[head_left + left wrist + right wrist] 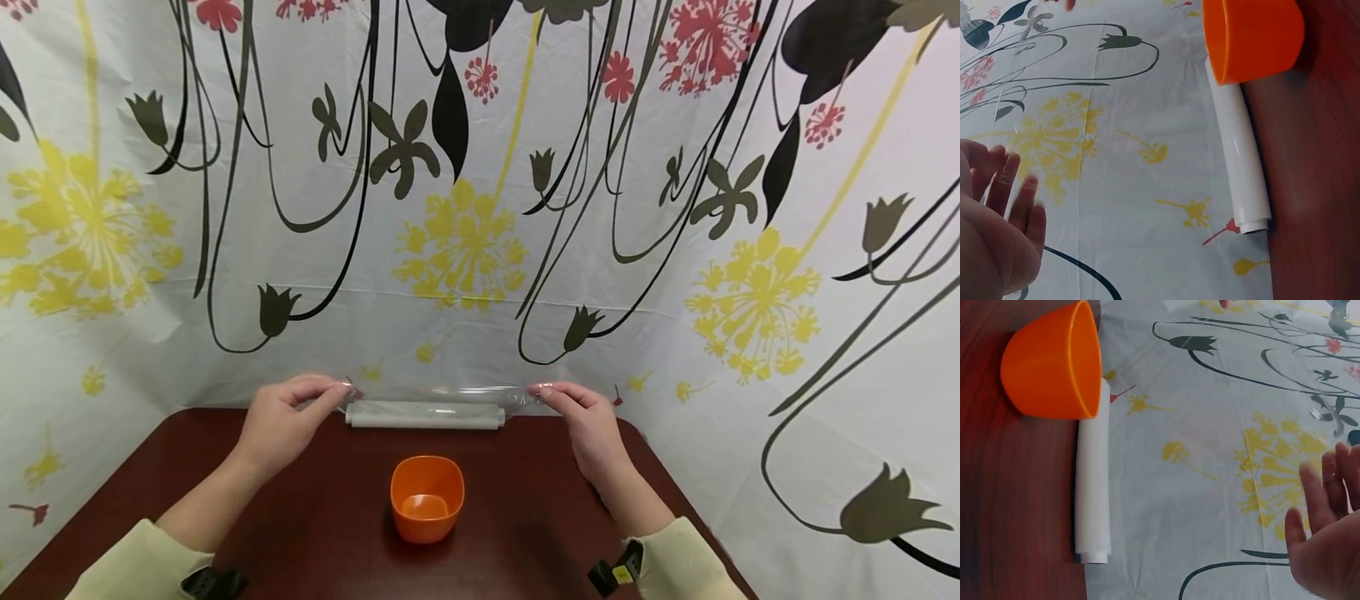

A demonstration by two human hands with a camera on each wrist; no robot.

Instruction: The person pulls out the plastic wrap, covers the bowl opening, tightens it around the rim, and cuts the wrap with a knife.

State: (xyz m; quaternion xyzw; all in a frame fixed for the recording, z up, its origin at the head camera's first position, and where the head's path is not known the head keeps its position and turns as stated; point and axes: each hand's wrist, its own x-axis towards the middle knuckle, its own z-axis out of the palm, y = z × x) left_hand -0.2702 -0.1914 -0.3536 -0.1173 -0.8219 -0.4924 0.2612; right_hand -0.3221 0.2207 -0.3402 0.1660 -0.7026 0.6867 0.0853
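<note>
My left hand (279, 418) pinches one end of a clear sheet of cling film (465, 394) between thumb and fingers. At the other end my right hand (592, 423) pinches the film the same way. Stretched between them, the see-through sheet passes above and behind a white cling film roll (425, 416), which lies crosswise along the table's far edge. An orange bowl (426, 504) stands upright nearer me, between the forearms, with nothing inside. Both wrist views show the bowl (1263, 37) in front of the roll (1092, 487); the film barely shows there.
Beneath everything is a dark red-brown table (315, 517) with rounded far corners. A white sheet (480, 350) printed with yellow, red and dark flowers hangs right behind it and along both sides. Dark straps with small devices (618, 571) sit at the wrists.
</note>
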